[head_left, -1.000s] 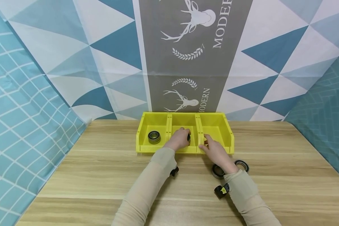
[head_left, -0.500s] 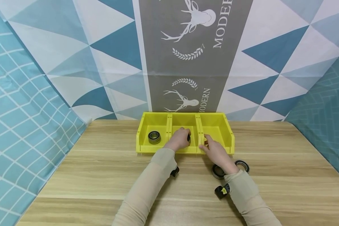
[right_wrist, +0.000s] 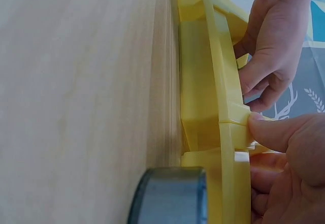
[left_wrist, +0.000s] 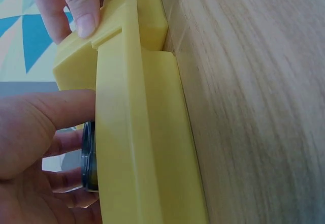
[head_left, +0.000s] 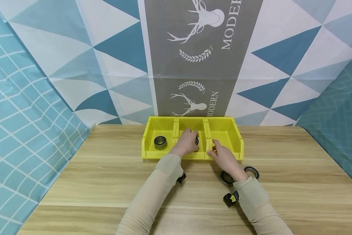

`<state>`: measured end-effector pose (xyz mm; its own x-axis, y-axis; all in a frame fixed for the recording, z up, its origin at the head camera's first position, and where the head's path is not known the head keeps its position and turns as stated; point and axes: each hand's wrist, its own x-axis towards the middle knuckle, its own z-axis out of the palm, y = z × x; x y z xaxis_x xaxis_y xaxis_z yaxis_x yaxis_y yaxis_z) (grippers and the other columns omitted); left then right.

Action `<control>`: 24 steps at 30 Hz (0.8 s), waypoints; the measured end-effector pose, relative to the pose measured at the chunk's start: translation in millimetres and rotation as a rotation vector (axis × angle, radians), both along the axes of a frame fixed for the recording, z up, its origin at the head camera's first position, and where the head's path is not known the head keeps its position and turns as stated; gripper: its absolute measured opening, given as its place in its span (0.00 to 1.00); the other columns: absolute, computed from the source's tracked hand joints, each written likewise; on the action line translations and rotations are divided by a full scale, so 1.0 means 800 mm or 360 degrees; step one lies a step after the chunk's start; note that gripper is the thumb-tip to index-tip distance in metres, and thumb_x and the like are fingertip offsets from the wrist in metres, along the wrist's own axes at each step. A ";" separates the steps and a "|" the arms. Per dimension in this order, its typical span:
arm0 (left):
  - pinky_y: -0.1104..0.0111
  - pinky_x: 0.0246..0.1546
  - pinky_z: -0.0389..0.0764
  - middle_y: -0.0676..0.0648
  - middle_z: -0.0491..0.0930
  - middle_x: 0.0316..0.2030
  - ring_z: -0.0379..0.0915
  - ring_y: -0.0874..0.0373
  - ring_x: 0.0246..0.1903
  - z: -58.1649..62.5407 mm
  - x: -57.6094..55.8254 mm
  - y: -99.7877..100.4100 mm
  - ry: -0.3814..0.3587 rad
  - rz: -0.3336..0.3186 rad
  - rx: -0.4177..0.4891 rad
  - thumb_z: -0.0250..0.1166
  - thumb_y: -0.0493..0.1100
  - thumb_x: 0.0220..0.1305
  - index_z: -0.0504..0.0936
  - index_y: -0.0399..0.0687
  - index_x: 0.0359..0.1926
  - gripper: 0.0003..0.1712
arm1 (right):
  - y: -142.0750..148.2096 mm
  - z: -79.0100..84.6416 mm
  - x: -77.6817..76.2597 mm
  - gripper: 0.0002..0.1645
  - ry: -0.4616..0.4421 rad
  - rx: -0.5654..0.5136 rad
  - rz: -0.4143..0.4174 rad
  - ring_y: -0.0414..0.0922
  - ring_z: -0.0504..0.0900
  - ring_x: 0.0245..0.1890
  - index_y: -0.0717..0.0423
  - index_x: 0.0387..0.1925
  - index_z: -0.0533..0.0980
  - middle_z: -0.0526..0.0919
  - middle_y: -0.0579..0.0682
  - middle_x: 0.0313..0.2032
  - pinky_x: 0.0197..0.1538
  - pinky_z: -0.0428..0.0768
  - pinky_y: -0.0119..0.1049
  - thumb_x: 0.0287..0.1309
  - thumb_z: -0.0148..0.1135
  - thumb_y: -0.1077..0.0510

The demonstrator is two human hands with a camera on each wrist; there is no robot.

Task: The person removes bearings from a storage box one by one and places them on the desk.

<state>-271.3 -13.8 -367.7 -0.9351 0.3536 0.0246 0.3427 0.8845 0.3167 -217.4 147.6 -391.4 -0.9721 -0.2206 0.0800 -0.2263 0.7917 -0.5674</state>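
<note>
In the head view my left hand (head_left: 187, 142) reaches into the middle compartment of a yellow three-part bin (head_left: 164, 155). Its fingers are around a ball bearing (head_left: 197, 141), which stands tilted on edge and is partly hidden by the hand. The left wrist view shows the dark rim of this bearing (left_wrist: 89, 158) between the fingers and the bin's front wall. My right hand (head_left: 224, 158) pinches the bin's front edge at the divider between the middle and right compartments, the thumb outside and the fingers inside. Another bearing (head_left: 160, 142) lies flat in the left compartment.
Two larger bearings, one (head_left: 226, 178) partly under the right wrist and one (head_left: 251, 172) beside it, are on the wooden table (head_left: 99, 189) in front of the bin. A patterned wall covering (head_left: 120, 65) stands right behind the bin.
The bearing in the left hand has tilted, so more of its ring face shows. The left fingers have shifted slightly up and away. The right hand stays in place.
</note>
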 end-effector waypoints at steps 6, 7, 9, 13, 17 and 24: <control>0.65 0.40 0.76 0.40 0.66 0.48 0.70 0.51 0.41 0.005 0.003 -0.001 -0.0003 0.0022 0.0109 0.69 0.45 0.49 0.71 0.43 0.49 0.27 | 0.001 0.000 -0.001 0.35 0.0017 0.0026 0.0003 0.59 0.76 0.48 0.68 0.64 0.53 0.75 0.66 0.49 0.48 0.74 0.51 0.64 0.49 0.51; 0.65 0.39 0.76 0.40 0.66 0.48 0.70 0.51 0.40 0.005 0.004 -0.002 -0.0004 0.0024 0.0124 0.69 0.45 0.49 0.71 0.43 0.49 0.27 | 0.001 0.000 -0.001 0.36 0.0018 0.0034 0.0007 0.59 0.76 0.48 0.68 0.64 0.53 0.75 0.67 0.49 0.48 0.74 0.51 0.64 0.49 0.51; 0.66 0.37 0.76 0.41 0.66 0.48 0.70 0.52 0.38 0.006 0.005 -0.002 0.0000 0.0024 0.0148 0.69 0.45 0.49 0.71 0.44 0.49 0.27 | 0.001 0.000 0.000 0.36 0.0012 0.0034 0.0006 0.59 0.75 0.48 0.68 0.64 0.53 0.75 0.67 0.49 0.48 0.74 0.51 0.64 0.49 0.51; 0.69 0.33 0.74 0.42 0.64 0.47 0.69 0.55 0.34 0.007 0.010 -0.004 0.0009 0.0006 0.0207 0.69 0.45 0.48 0.69 0.45 0.49 0.28 | 0.000 0.000 0.001 0.35 0.0016 0.0036 0.0000 0.59 0.76 0.48 0.68 0.64 0.53 0.75 0.66 0.49 0.48 0.74 0.51 0.64 0.50 0.51; 0.71 0.29 0.73 0.43 0.63 0.45 0.68 0.56 0.31 0.009 0.016 -0.006 0.0008 -0.0016 0.0271 0.69 0.44 0.47 0.68 0.45 0.49 0.28 | -0.001 -0.001 0.001 0.35 0.0020 0.0034 0.0002 0.58 0.76 0.48 0.68 0.64 0.54 0.76 0.66 0.49 0.48 0.74 0.50 0.64 0.50 0.52; 0.71 0.28 0.73 0.44 0.67 0.44 0.68 0.55 0.30 0.014 0.025 -0.008 0.0045 -0.0067 0.0253 0.69 0.45 0.47 0.68 0.45 0.47 0.27 | -0.001 0.000 0.000 0.35 0.0020 0.0041 -0.0001 0.58 0.76 0.47 0.68 0.64 0.53 0.76 0.66 0.48 0.47 0.75 0.50 0.64 0.50 0.51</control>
<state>-251.1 -19.9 -356.2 -0.9178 0.3817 0.1093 0.3889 0.8086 0.4415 -217.3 147.0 -391.2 -0.9712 -0.2220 0.0867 -0.2329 0.8062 -0.5440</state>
